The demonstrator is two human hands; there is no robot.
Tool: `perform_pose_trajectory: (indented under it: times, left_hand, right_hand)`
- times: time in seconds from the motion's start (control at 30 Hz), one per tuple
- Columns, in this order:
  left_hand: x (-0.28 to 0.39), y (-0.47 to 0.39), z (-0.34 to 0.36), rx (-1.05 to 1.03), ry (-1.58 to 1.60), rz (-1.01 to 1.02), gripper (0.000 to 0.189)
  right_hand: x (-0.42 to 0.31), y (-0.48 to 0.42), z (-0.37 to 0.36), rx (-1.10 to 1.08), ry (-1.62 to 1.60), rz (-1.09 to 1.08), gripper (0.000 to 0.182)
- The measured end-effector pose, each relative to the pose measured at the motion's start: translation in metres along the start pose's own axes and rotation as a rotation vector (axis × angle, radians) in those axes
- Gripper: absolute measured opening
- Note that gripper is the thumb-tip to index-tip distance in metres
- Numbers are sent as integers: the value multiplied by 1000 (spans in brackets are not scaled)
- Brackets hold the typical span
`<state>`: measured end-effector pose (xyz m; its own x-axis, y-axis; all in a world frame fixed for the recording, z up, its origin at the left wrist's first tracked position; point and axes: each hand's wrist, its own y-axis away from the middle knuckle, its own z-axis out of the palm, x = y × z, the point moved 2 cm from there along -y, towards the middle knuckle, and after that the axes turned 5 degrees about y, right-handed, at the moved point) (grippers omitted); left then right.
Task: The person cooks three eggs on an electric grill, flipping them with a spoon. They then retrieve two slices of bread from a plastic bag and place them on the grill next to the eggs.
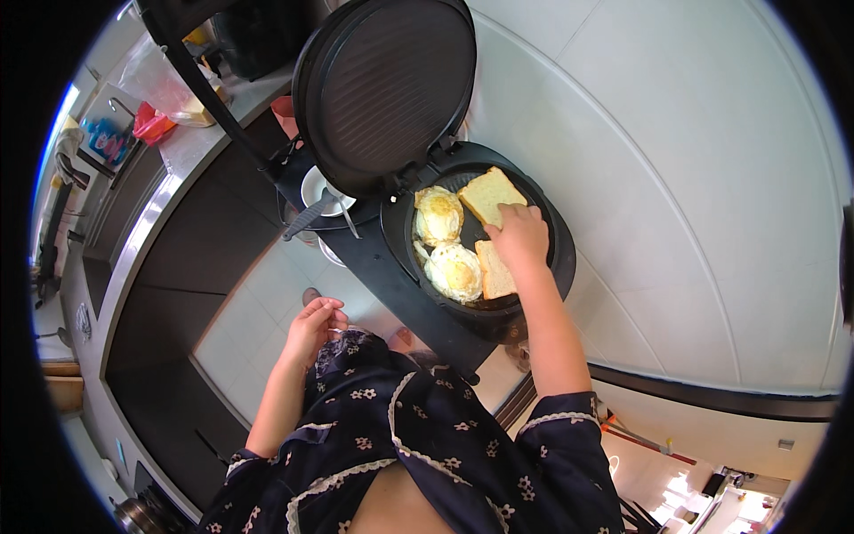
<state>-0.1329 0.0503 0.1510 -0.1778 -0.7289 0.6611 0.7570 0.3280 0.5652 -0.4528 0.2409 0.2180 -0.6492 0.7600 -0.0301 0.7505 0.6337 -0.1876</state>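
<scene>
A black round electric griddle (pixel 562 267) has its ribbed lid (pixel 400 87) raised. Two fried eggs, a farther one (pixel 439 215) and a nearer one (pixel 458 272), lie on the left of its plate. On the right are a farther slice of white bread (pixel 487 192) and a nearer slice (pixel 492 270). My right hand (pixel 524 237) has its thumb and fingertips at the near corner of the farther slice. It partly covers both slices. My left hand (pixel 317 328) hangs free beside the stand, fingers loosely bent, holding nothing.
Left of the griddle, a white bowl (pixel 319 187) carries a grey-handled utensil (pixel 308 215) and another thin utensil. The black stand (pixel 387 287) borders the griddle. A counter (pixel 200 150) with a plastic bag (pixel 160 80) runs along the left; a white wall (pixel 640 133) rises on the right.
</scene>
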Motion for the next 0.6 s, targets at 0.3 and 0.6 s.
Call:
perform_pose_trajectory:
  times: [0.3, 0.6]
  left_hand:
    - [3, -11, 5, -36, -6, -20, 18]
    - [3, -15, 4, -32, -11, -30, 18]
  right_hand:
    - [-5, -16, 24, 13, 159, -62, 22]
    - [26, 4, -30, 53, -234, 84, 9]
